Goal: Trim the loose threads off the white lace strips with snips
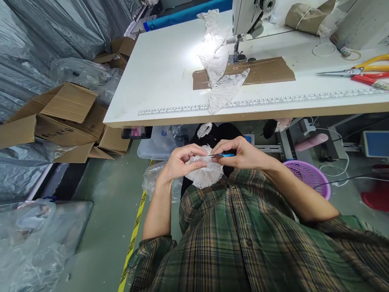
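Note:
Over my lap, a piece of white lace (208, 176) hangs below my hands. My left hand (187, 162) pinches the lace's upper edge between thumb and fingers. My right hand (235, 153) is closed on a small blue-handled tool (226, 155), its thin dark tip pointing left toward my left fingertips. More white lace (220, 69) lies on the table by the sewing machine's needle, partly over a strip of brown cardboard (267, 71).
The white table's (127, 95) front edge runs just beyond my hands, with the sewing machine (246, 18) at its back. Scissors (349, 73) lie at the right. A purple basket (310, 174) stands below; open cardboard boxes (69, 117) are at the left.

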Motion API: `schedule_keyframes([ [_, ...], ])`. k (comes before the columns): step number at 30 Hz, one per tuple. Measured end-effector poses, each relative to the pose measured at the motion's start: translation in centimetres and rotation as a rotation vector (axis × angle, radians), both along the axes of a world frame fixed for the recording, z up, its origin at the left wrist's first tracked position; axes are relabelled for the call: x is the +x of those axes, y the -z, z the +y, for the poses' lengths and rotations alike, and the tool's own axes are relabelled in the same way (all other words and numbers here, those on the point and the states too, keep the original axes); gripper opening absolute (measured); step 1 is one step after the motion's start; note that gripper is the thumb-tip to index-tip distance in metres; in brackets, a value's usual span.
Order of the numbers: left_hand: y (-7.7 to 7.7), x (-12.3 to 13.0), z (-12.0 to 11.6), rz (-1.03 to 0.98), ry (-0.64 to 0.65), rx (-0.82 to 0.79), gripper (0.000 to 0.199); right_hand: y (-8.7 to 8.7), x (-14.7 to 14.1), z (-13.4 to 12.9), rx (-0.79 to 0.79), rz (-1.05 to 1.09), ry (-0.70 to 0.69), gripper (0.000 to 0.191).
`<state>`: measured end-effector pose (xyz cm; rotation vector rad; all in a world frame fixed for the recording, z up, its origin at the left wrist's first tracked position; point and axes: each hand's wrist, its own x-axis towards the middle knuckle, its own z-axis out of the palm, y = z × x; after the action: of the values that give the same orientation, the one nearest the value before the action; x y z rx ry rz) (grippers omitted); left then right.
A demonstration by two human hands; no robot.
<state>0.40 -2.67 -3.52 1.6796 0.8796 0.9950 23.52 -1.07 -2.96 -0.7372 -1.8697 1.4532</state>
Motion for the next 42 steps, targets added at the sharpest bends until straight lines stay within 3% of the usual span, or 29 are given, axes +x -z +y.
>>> schedule_keyframes([
  [5,0.0,0.2,0.3,-0.02,-0.02,0.008,0.013,-0.2,0.2,-0.3,0.084,0.005,0.015,0.011],
  [10,0.0,0.7,0.1,-0.088,-0.168,-0.021,0.024,0.2,0.5,-0.7,0.136,-0.011,0.05,0.011],
  [13,0.1,0.7,0.0,-0.092,-0.211,-0.044,0.028,0.8,0.5,-0.9,0.066,0.0,0.093,0.014],
  [18,0.4,0.3,-0.3,-0.094,-0.184,-0.137,0.025,1.8,0.0,-0.9,-0.191,0.071,0.227,0.036],
  [22,1.0,0.3,-0.3,-0.105,-0.244,-0.221,0.031,2.2,-0.6,-0.9,-0.318,0.091,0.327,0.045],
  [32,1.8,0.3,-0.1,-0.195,-0.326,-0.412,0.039,2.0,-1.1,-0.7,-0.284,0.102,0.396,0.05],
  [42,2.2,0.3,0.1,-0.119,-0.282,-0.412,0.042,2.6,-1.0,-0.4,-0.268,0.097,0.405,0.049],
])
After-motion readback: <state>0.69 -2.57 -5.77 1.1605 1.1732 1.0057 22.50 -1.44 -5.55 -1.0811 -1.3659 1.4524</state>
